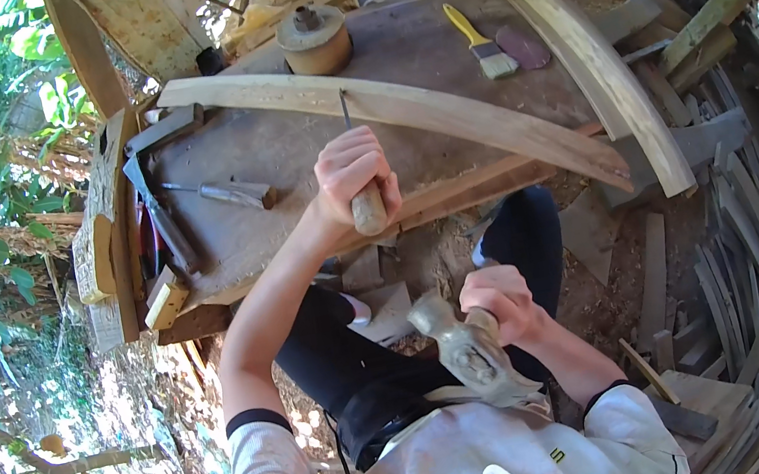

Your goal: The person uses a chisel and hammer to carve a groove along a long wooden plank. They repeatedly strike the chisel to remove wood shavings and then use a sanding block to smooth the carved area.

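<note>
My left hand (353,177) is closed around the wooden handle of a chisel (369,211). Its thin metal blade points away from me, and the tip meets a long, curved wooden strip (449,111) lying across the workbench (274,154). Lower and to the right, my right hand (501,301) grips a hammer (473,354) by its handle. The worn metal head is close to my shirt, apart from the chisel. Most of the hammer's handle is hidden by my fingers.
On the bench's left lie a hatchet-like tool (157,215) and another wooden-handled chisel (225,193). A round container (315,41) stands at the back, and a yellow-handled brush (480,41) lies right of it. A second curved strip (583,39) crosses the right side. Wood offcuts (654,270) litter the ground.
</note>
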A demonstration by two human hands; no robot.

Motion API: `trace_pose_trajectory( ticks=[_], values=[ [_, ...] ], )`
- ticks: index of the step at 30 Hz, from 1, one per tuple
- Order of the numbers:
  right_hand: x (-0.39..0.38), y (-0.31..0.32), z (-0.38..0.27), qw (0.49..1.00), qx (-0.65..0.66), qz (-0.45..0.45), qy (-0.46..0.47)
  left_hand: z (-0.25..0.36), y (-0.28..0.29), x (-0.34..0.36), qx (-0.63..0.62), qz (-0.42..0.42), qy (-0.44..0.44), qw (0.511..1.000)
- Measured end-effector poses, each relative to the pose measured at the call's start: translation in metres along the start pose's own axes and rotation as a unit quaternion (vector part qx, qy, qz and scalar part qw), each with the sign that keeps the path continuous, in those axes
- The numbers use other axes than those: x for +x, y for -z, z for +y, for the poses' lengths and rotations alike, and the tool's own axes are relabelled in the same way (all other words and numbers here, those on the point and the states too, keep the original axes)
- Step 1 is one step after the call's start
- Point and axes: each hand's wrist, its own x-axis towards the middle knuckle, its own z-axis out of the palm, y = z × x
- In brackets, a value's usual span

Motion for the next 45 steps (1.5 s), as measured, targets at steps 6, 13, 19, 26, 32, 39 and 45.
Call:
trace_pose_trajectory(
  ticks=[6, 13, 19, 26, 32, 39, 45],
  values=[
    [0.004, -0.002, -0.005, 0.999, -0.041, 0.019, -0.004, -0.002, -0.001, 0.004, 0.009, -0.005, -0.005, 1.0],
    [0.002, -0.007, -0.016, 0.999, 0.017, -0.021, 0.039, 0.003, -0.001, 0.001, 0.011, -0.005, 0.012, 1.0],
    [0.006, -0.006, -0.01, 0.997, -0.005, -0.014, -0.07, 0.001, -0.002, 0.0, 0.01, -0.006, 0.002, 1.0],
    [0.014, 0.014, -0.011, 0.99, -0.003, -0.006, -0.142, 0.001, -0.002, -0.004, 0.011, -0.006, -0.003, 1.0],
    [0.035, 0.062, 0.017, 0.938, -0.177, 0.1, -0.282, 0.006, -0.006, -0.007, -0.027, -0.018, -0.018, 0.999],
    [0.038, 0.079, 0.045, 0.889, -0.289, 0.061, -0.351, 0.016, -0.002, 0.001, -0.067, -0.007, -0.01, 0.998],
    [0.06, 0.075, 0.032, 0.849, -0.319, 0.003, -0.422, 0.018, 0.012, 0.004, -0.094, 0.002, 0.016, 0.995]
  ],
)
